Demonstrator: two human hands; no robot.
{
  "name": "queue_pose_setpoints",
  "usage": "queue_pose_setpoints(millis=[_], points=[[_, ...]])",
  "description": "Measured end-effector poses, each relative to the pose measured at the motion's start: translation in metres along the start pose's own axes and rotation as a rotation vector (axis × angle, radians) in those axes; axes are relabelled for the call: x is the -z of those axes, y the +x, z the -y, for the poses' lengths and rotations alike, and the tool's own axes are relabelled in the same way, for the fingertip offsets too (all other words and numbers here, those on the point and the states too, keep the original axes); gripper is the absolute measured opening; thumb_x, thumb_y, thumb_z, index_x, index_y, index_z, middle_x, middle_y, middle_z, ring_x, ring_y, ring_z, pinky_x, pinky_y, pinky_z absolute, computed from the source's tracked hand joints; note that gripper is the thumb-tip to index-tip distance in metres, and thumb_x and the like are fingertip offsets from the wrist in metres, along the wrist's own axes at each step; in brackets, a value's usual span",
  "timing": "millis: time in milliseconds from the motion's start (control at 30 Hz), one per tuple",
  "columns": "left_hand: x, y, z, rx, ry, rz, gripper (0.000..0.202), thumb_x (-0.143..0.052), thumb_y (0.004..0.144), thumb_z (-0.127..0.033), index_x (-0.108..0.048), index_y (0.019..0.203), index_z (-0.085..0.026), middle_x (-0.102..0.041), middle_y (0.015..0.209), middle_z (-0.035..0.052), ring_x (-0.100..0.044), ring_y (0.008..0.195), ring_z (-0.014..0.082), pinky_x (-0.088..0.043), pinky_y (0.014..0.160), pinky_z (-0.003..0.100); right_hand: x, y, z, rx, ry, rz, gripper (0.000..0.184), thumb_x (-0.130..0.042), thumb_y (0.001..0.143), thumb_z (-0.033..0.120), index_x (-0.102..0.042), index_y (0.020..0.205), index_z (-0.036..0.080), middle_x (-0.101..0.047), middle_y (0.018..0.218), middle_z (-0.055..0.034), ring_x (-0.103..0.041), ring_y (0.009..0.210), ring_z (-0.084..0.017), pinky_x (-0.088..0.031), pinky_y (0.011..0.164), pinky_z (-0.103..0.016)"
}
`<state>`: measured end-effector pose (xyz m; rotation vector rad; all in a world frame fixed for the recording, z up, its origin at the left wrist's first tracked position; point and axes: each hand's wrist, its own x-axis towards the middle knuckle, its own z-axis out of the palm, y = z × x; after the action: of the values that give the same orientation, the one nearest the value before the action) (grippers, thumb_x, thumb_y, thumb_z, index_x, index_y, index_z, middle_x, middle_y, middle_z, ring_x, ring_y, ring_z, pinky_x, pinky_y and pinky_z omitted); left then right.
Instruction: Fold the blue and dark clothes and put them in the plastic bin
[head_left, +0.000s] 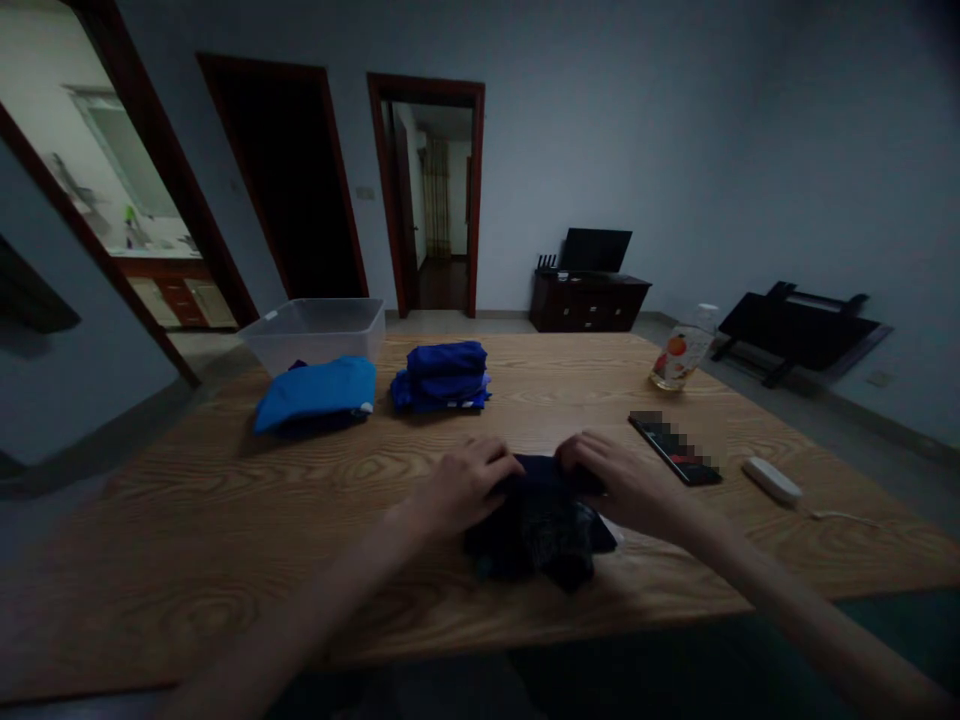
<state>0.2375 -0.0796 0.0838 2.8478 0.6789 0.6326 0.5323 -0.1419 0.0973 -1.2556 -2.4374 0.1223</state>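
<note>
A dark navy piece of cloth (540, 530), probably clothing, lies bunched near the front of the wooden table (285, 560). The dim light hides what kind of garment it is. My left hand (471, 482) is closed on its upper left edge, fingers curled into the fabric. At the upper right edge, my right hand (611, 478) grips it in the same way. Between the hands the top edge is spread, while the lower part hangs in loose folds toward me with a faint pale print.
Beyond the hands lie folded blue cloths (441, 378) and a brighter blue folded cloth (319, 392), beside a clear plastic bin (319, 325). To the right are a phone (667, 445), a white corded device (772, 480) and a drink bottle (679, 355).
</note>
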Motion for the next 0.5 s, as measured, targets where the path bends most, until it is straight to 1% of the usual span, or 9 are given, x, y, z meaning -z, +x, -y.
queue_pose_setpoints(millis=[67, 133, 167, 233, 267, 300, 367, 433, 500], points=[[-0.008, -0.026, -0.019, -0.04, 0.043, 0.093, 0.025, -0.066, 0.097, -0.012, -0.069, 0.121, -0.021, -0.067, 0.123, 0.0087, -0.063, 0.117, 0.0282, -0.047, 0.106, 0.043, -0.019, -0.03, 0.016, 0.064, -0.081, 0.044, 0.028, -0.065, 0.087, 0.009, -0.064, 0.111, 0.023, -0.071, 0.117, -0.0115, -0.066, 0.107, -0.03, -0.055, 0.096, -0.046], [-0.013, -0.046, -0.03, -0.03, -0.002, 0.168, 0.022, -0.072, 0.097, -0.02, -0.069, 0.118, -0.022, -0.068, 0.122, 0.0076, -0.064, 0.115, 0.0277, -0.046, 0.108, 0.044, -0.034, -0.055, 0.027, 0.094, -0.105, 0.126, 0.035, -0.066, 0.086, 0.009, -0.065, 0.118, 0.023, -0.07, 0.126, -0.0124, -0.065, 0.113, -0.031, -0.055, 0.101, -0.05], [-0.013, -0.053, -0.034, -0.009, -0.051, 0.192, 0.023, -0.077, 0.096, -0.028, -0.07, 0.116, -0.023, -0.068, 0.121, 0.0071, -0.064, 0.115, 0.0276, -0.047, 0.107, 0.043, -0.037, -0.064, 0.031, 0.094, -0.099, 0.155, 0.037, -0.066, 0.087, 0.01, -0.065, 0.122, 0.023, -0.069, 0.13, -0.0126, -0.065, 0.117, -0.032, -0.054, 0.104, -0.052], [-0.01, -0.058, -0.036, 0.048, -0.169, 0.222, 0.032, -0.082, 0.093, -0.047, -0.071, 0.113, -0.025, -0.07, 0.118, 0.005, -0.066, 0.113, 0.0272, -0.049, 0.102, 0.04, -0.035, -0.072, 0.036, 0.071, -0.041, 0.213, 0.032, -0.069, 0.093, 0.019, -0.065, 0.124, 0.025, -0.068, 0.134, -0.0122, -0.064, 0.121, -0.033, -0.054, 0.106, -0.053], [-0.006, -0.056, -0.036, 0.074, -0.216, 0.228, 0.034, -0.078, 0.095, -0.054, -0.072, 0.111, -0.025, -0.071, 0.115, 0.0038, -0.067, 0.11, 0.0262, -0.05, 0.099, 0.038, -0.03, -0.07, 0.037, 0.054, 0.001, 0.227, 0.027, -0.068, 0.097, 0.026, -0.065, 0.124, 0.025, -0.068, 0.134, -0.0118, -0.064, 0.121, -0.032, -0.055, 0.105, -0.052], [-0.003, -0.05, -0.035, 0.094, -0.243, 0.224, 0.033, -0.072, 0.1, -0.057, -0.072, 0.11, -0.025, -0.073, 0.111, 0.0028, -0.068, 0.107, 0.0249, -0.05, 0.096, 0.037, -0.025, -0.066, 0.037, 0.039, 0.042, 0.226, 0.023, -0.066, 0.101, 0.032, -0.066, 0.123, 0.026, -0.068, 0.133, -0.0112, -0.065, 0.121, -0.031, -0.056, 0.105, -0.05], [-0.002, -0.033, -0.033, 0.121, -0.235, 0.167, 0.031, -0.057, 0.11, -0.05, -0.073, 0.112, -0.024, -0.075, 0.11, 0.0031, -0.069, 0.105, 0.0235, -0.05, 0.098, 0.037, -0.018, -0.051, 0.035, 0.022, 0.084, 0.154, 0.021, -0.055, 0.109, 0.036, -0.068, 0.123, 0.028, -0.07, 0.132, -0.01, -0.066, 0.123, -0.028, -0.056, 0.106, -0.049], [-0.011, -0.015, -0.031, 0.152, -0.174, 0.069, 0.03, -0.053, 0.112, -0.04, -0.07, 0.129, -0.022, -0.073, 0.129, 0.0074, -0.066, 0.122, 0.026, -0.047, 0.11, 0.041, -0.023, -0.033, 0.029, 0.017, 0.052, 0.029, 0.029, -0.047, 0.113, 0.032, -0.067, 0.133, 0.028, -0.068, 0.14, -0.0113, -0.063, 0.132, -0.028, -0.053, 0.113, -0.052], [-0.029, -0.004, -0.029, 0.183, -0.112, 0.036, 0.045, -0.057, 0.11, -0.04, -0.058, 0.15, -0.019, -0.062, 0.153, 0.0137, -0.054, 0.144, 0.031, -0.038, 0.124, 0.047, -0.041, -0.021, 0.021, 0.011, -0.021, -0.031, 0.041, -0.052, 0.112, 0.037, -0.059, 0.15, 0.026, -0.063, 0.153, -0.0147, -0.057, 0.145, -0.031, -0.047, 0.121, -0.059]])
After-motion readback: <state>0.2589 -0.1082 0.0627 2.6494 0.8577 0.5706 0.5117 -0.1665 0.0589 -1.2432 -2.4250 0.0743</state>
